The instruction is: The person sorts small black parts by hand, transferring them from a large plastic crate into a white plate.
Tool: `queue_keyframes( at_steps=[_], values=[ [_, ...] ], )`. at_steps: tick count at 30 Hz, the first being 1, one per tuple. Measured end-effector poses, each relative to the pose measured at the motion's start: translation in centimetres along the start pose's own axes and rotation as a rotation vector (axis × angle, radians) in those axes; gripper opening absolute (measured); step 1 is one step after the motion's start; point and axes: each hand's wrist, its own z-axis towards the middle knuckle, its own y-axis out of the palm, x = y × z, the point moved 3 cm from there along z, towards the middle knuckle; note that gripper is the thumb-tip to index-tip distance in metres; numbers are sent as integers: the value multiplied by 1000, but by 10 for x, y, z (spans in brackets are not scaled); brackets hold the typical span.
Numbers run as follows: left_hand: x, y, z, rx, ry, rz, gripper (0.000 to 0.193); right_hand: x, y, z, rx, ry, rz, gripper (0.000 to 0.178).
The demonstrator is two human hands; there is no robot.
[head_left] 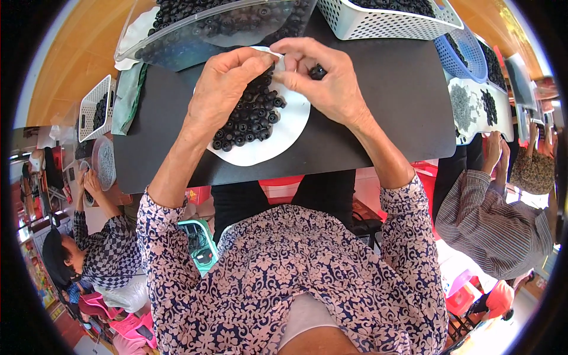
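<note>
A heap of small round black parts with holes point(248, 121) lies on a round white mat or plate point(291, 133) on the dark table in front of me. Above the heap's far end, my left hand point(222, 83) is closed in a pinch of thumb and index finger. What sits between those fingertips is too small to tell. My right hand point(332, 83) is close by on the right, its thumb and index finger reaching toward the left fingertips. One black round part point(318, 72) is held in its curled fingers.
A clear plastic bin point(177, 56) full of black parts stands at the far left, beside a green-grey cloth point(127, 97). At the far right is a white perforated basket point(387, 29); a blue basket point(458, 59) adjoins it. People work at tables on both sides.
</note>
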Motion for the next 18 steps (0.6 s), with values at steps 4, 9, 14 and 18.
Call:
queue_keyframes(
  at_steps=[4, 9, 14, 18],
  values=[
    [-15, 5, -1, -63, -40, -229, 23, 0, 5, -1, -28, -170, -163, 30],
    [-18, 5, -3, -74, -37, -190, 31, 3, 7, -1, -13, -199, -213, 30],
    [3, 13, 3, 46, 103, -202, 51, -4, 11, -2, -20, -224, -206, 28],
    [8, 26, 13, -158, 257, 68, 52, 1, 11, -5, 9, -242, -246, 25]
  ],
)
